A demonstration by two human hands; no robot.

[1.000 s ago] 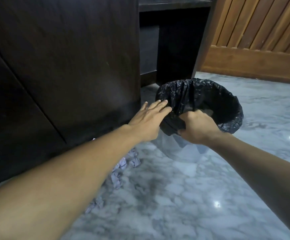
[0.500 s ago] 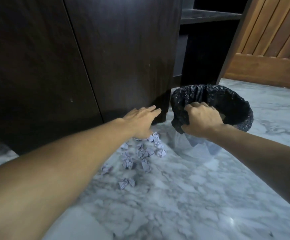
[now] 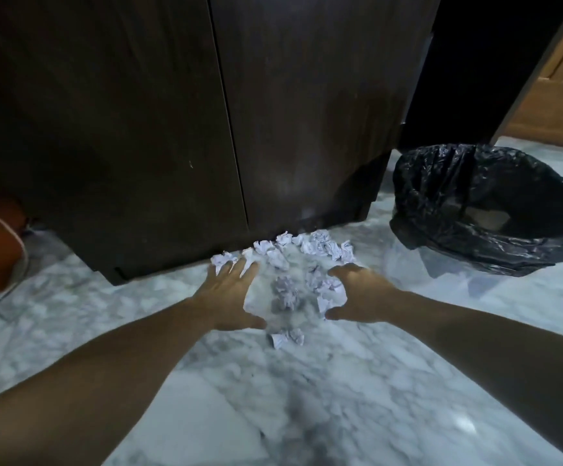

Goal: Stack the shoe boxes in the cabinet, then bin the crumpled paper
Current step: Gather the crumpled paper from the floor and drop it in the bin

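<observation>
Both hands — left hand (image 3: 229,297), right hand (image 3: 360,294) — now spread open, flanking the crumpled paper (image 3: 293,274) at centre frame; the right has let go of the bin (image 3: 495,210) — scooping begins.

hands (image 3: 293,297) flanking crumpled paper (image 3: 286,294) on marble floor (image 3: 340,398), black-lined bin (image 3: 488,210) right

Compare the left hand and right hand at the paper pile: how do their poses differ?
The left hand lies flat with fingers spread, reaching the paper near the cabinet. The right hand is cupped, its fingers curling round the pile's right side, nearer the bin. Both rest low on the floor, flanking the pile; neither has lifted anything.
</observation>
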